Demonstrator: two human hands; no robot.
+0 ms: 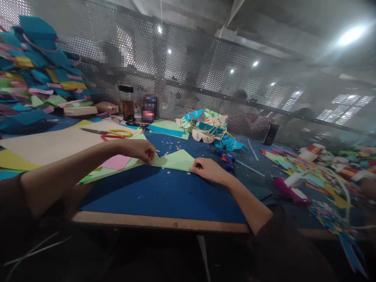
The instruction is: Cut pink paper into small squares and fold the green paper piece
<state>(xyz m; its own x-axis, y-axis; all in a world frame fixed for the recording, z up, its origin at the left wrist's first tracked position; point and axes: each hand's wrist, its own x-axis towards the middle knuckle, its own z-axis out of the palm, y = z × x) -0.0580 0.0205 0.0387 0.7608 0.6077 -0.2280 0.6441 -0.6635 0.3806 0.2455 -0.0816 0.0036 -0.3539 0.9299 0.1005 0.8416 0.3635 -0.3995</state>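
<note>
A light green sheet of paper [178, 160], folded to a triangle with its point away from me, lies on the blue tabletop. My left hand [143, 150] pinches its left corner with curled fingers. The right corner is between the thumb and fingers of my right hand [207, 169]. Beside my left wrist is a pink paper piece [116, 161], on top of more green paper [136, 161]. Scissors with yellow and red handles [117, 133] rest on a large cream sheet [58, 143] beyond my left forearm.
A blue glue gun [226, 158] lies right of my right hand. Decorated paper shapes [208, 127] are heaped at the back, near a lidded jar [127, 103]. Coloured paper items [41, 74] pile up far left. A magenta-and-white device [292, 190] with a cable lies right.
</note>
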